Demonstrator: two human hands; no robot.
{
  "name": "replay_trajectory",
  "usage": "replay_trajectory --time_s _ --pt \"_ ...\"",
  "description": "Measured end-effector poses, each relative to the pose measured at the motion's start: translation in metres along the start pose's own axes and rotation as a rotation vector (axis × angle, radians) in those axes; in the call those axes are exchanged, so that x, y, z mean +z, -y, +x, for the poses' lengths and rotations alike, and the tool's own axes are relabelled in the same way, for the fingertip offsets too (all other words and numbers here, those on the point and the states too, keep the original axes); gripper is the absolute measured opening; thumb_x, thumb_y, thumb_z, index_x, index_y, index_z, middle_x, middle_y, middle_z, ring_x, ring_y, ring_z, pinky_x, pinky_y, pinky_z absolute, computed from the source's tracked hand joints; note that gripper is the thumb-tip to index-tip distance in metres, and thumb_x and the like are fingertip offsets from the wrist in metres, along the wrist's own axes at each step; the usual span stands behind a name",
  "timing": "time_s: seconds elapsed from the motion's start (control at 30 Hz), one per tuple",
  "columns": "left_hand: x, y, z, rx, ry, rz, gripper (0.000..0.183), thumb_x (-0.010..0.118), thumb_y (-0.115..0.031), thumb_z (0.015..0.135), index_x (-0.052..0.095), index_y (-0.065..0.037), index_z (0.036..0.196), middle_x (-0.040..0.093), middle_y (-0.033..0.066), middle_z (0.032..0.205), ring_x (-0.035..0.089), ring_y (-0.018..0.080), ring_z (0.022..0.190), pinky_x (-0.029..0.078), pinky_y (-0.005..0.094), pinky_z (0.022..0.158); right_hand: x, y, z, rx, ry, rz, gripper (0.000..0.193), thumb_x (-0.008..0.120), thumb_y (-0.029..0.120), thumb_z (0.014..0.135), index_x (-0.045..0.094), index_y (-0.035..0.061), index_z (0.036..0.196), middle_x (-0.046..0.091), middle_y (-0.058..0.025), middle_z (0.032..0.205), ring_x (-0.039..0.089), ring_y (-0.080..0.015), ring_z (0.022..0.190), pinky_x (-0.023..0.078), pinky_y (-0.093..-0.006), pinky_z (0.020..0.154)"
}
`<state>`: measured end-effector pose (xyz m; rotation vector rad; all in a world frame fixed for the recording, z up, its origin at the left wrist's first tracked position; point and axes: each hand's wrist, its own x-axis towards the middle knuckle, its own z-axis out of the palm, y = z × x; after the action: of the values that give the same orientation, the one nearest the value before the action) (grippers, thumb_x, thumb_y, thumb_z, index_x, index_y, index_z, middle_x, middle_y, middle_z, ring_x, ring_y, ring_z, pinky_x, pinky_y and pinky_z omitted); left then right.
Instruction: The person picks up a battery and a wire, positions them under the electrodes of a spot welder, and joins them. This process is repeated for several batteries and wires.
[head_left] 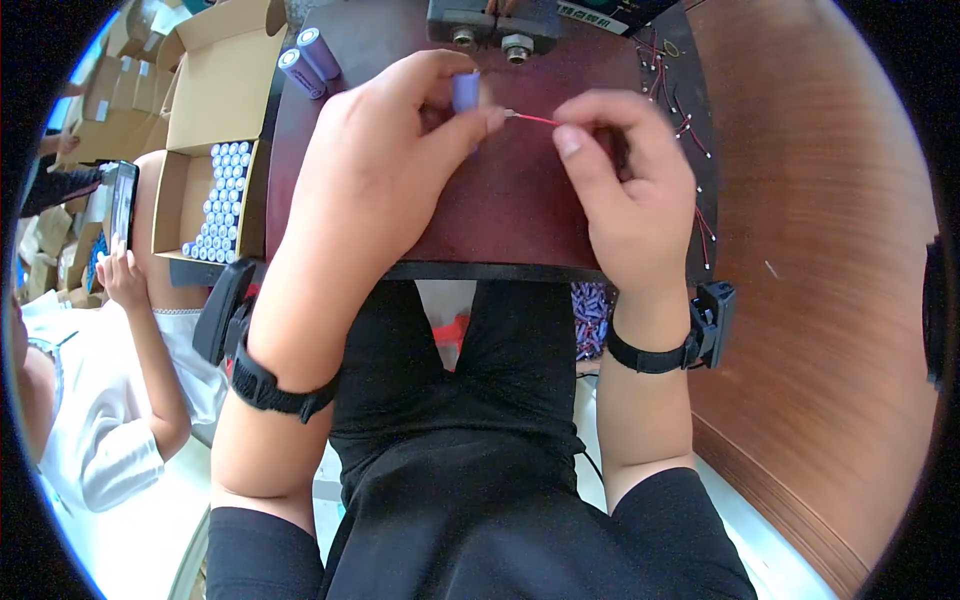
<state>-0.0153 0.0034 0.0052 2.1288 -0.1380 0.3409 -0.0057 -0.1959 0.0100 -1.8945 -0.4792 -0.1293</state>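
My left hand point(385, 150) is closed around a purple cylindrical battery cell point(466, 92), held above the dark red tabletop point(490, 210). Between its thumb and fingers and my right hand point(635, 165) stretches a short red wire point(538, 120). A small pale tip on the wire's left end lies at my left thumb. My right thumb and forefinger pinch the wire's other end; the remaining fingers curl in. Both hands are slightly blurred. Just beyond them, at the table's far side, is a dark metal device point(495, 30) with two round metal knobs.
Two purple cells point(303, 72) stand at the far left. An open cardboard box point(180, 205) holds rows of cells. More wires point(685, 115) lie along the right edge, beside a wooden panel point(810, 250). A bin of purple cells point(590, 320) sits below. Another person point(120, 400) holds a phone point(123, 205) at left.
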Motion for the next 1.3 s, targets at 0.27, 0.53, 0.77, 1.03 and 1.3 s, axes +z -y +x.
replay_trajectory --time_s 0.27,0.53,0.77,1.03,1.3 --pt "-0.026 -0.008 -0.017 -0.184 0.270 -0.371 0.035 0.068 -0.009 0.096 0.062 -0.003 0.130 0.068 0.0022 0.093 0.060 0.0078 0.086 0.047 0.0227 0.075 -0.001 -0.002 0.003 -0.011 -0.078 -0.175 0.013 0.070 0.011 0.096 0.068 -0.0005 0.102 0.068 -0.0068 0.106 0.063 -0.0150 0.098 0.048 -0.0263 0.088" --pt "-0.022 -0.011 -0.001 -0.194 0.317 -0.196 0.031 0.071 -0.008 0.091 0.068 -0.002 0.122 0.065 0.0051 0.095 0.060 0.0115 0.086 0.048 0.0267 0.077 -0.002 -0.007 0.020 -0.425 -0.177 -0.399 0.009 0.072 0.017 0.090 0.070 0.0105 0.096 0.067 -0.0054 0.112 0.059 -0.0275 0.109 0.039 -0.0404 0.099" --pt "0.001 0.008 0.011 0.152 0.009 0.113 0.027 0.074 -0.018 0.090 0.072 0.002 0.108 0.067 0.0177 0.099 0.066 0.0368 0.089 0.053 0.0415 0.079 0.011 -0.017 0.033 -0.438 -0.245 -0.537 0.010 0.072 0.015 0.089 0.068 0.0092 0.096 0.067 -0.0054 0.108 0.058 -0.0286 0.106 0.040 -0.0421 0.095" --pt "0.003 0.012 0.011 0.138 0.028 0.171 0.027 0.070 -0.018 0.094 0.070 0.002 0.113 0.066 0.0191 0.103 0.065 0.0371 0.095 0.051 0.0389 0.084 0.016 -0.008 0.038 -0.444 -0.208 -0.654 0.011 0.069 0.014 0.094 0.068 0.0041 0.101 0.067 -0.0089 0.112 0.059 -0.0289 0.106 0.044 -0.0386 0.096" --pt "0.006 0.011 0.011 0.153 0.009 0.175 0.027 0.070 -0.018 0.094 0.070 0.001 0.113 0.067 0.0188 0.105 0.066 0.0373 0.097 0.051 0.0388 0.084 0.037 -0.063 0.070 -1.002 -0.434 0.011 0.017 0.069 0.004 0.087 0.062 0.0002 0.102 0.063 -0.0167 0.110 0.058 -0.0370 0.104 0.043 -0.0436 0.093"
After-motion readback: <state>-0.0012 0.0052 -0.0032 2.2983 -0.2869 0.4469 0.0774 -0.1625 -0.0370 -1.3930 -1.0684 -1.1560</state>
